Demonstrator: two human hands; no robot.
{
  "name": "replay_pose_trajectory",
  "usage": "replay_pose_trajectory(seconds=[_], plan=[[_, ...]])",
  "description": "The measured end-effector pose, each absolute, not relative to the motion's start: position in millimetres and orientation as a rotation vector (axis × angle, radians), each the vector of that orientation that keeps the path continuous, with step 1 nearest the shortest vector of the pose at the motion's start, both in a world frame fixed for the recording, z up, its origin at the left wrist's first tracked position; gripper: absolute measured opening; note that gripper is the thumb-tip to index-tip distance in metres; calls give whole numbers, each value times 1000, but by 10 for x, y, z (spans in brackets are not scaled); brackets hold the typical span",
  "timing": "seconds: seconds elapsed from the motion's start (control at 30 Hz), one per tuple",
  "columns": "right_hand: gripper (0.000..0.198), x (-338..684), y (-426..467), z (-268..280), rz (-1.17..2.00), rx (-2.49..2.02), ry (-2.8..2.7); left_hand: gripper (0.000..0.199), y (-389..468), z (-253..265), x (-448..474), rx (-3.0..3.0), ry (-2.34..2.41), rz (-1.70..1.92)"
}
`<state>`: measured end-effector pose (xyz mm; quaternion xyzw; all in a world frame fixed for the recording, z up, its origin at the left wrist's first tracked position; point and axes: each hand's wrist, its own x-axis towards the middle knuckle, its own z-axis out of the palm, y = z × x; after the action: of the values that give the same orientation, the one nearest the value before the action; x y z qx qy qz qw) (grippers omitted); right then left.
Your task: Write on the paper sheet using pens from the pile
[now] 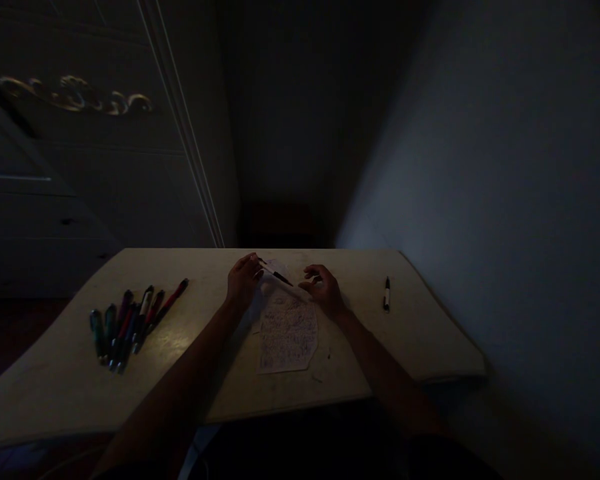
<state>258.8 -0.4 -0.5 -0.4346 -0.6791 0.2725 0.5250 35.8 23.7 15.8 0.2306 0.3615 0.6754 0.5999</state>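
My left hand pinches one end of a black and white pen, which slants down to the right over a sheet of paper. Just right of the pen's dark end is my right hand, its fingers curved and apart with nothing visible between them. Dense handwriting or scribble covers the paper, which lies flat below both hands. The room is dim, so fine detail on the pen is hard to make out.
Several pens in green, red, black and white lie in a loose group at the left of the table. One more pen lies alone at the right. A wall borders the right side; a cabinet stands at the left.
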Motion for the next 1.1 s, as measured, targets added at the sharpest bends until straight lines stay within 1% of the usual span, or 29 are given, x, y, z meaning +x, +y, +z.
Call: replay_pose_trajectory(seconds=[0.1, 0.17, 0.27, 0.43, 0.5, 0.67, 1.1], plan=[[36, 2606, -3, -2, 676, -1032, -1611, 9, 253, 209, 289, 313, 770, 1506], [32, 2610, -12, 2, 683, -1046, -1615, 5, 248, 246, 250, 189, 702, 1440], [28, 2610, -31, 5, 686, -1090, -1640, 13, 227, 283, 205, 126, 563, 1389], [30, 2609, -49, -5, 704, -1144, -1671, 26, 197, 282, 142, 91, 446, 1406], [30, 2609, -50, -13, 728, -1144, -1673, 25, 196, 275, 120, 85, 436, 1429], [30, 2609, -48, -31, 775, -1137, -1678, 14, 193, 272, 106, 130, 443, 1469], [31, 2592, -54, -24, 790, -1114, -1728, 27, 147, 308, 139, 193, 383, 1487]])
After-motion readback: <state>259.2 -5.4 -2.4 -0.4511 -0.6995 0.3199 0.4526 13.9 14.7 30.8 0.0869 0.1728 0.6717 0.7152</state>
